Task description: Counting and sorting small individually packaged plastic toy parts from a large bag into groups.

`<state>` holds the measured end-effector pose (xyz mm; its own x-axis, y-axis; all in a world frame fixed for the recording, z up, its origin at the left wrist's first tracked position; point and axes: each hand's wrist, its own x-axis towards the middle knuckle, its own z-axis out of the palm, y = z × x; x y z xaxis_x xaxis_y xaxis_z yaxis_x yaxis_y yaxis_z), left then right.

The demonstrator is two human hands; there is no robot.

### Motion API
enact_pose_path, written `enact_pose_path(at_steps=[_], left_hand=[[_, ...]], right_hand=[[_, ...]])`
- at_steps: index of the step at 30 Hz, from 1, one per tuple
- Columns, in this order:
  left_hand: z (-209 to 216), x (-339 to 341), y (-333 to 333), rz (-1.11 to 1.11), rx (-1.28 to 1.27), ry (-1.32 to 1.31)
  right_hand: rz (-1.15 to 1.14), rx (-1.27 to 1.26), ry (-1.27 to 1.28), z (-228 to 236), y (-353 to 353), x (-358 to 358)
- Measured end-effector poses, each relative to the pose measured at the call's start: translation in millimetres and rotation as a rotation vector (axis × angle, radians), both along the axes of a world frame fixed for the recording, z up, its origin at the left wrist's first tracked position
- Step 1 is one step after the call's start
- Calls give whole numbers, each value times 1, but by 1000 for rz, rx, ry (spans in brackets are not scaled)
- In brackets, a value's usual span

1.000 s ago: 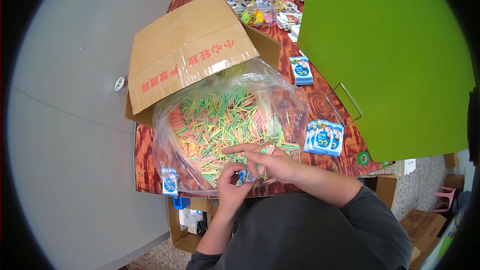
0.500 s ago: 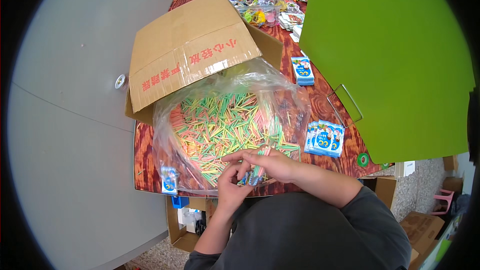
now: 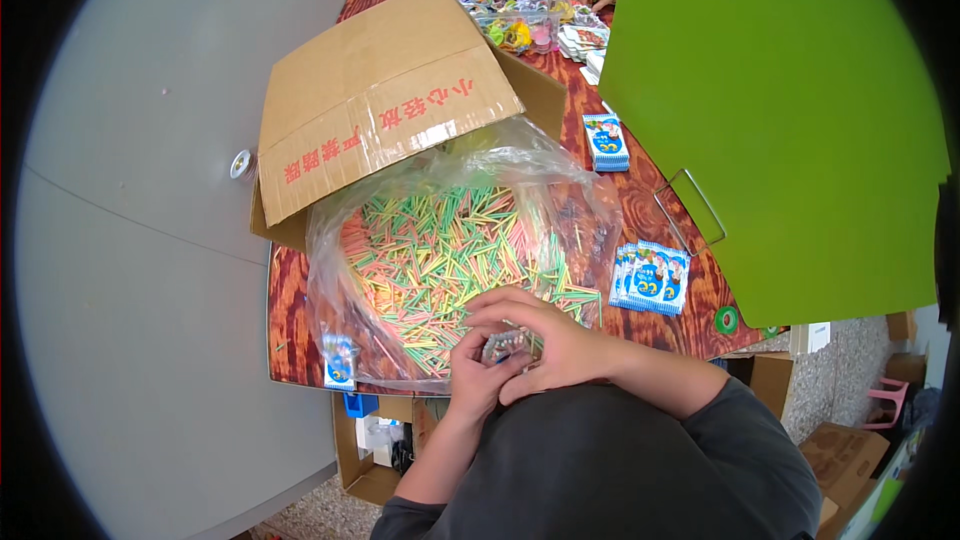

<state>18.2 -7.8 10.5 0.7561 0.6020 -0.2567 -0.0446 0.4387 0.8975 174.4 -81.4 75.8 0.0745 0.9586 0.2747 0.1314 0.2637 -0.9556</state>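
Crinkled, clear plastic bag is spreading across a surface patterned in glossy red-brown wood grain, its film spilling from under a corrugated cardboard box with smooth tan flaps and red print. Inside the bag, thin, straight candy-like sticks in pink, green and yellow are lying in a loose heap, pointing every which way. Flat, shiny blue-and-white packets are overlapping on the right, near a smooth green board.

The small bundle is sitting between the person's hands, just above the bag's near edge. It is showing a greyish cluster of pale, dotted tips, with a fleck of blue below; fingers are hiding the rest. The tips are facing up toward the camera, and the long axis seems to be running away from it, though its exact tilt is unclear.

The left hand is curling around the bundle and gripping it. The right hand is arching around its other side, fingers bent; whether it is pressing, I cannot tell.
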Motion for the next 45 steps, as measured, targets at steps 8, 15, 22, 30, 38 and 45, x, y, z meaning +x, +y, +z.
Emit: enact_pose_path(at_steps=[8,15,22,30,38,45], left_hand=[[1,16,-5,115,474,-152],[10,11,2,-269,-22,-37],[0,21,-15,-228,102,17],[2,36,-22,-308,176,90],[-6,37,-22,-376,347,86],[1,38,-26,-501,313,80]], right_hand=[[-461,-10,-215,-19,-24,-9],[-399,-130,187,-24,-61,14],[-472,-303,220,-29,-80,11],[-512,-224,310,-36,-97,15],[-374,-141,42,-40,-101,28],[-299,31,-158,-62,-97,22]])
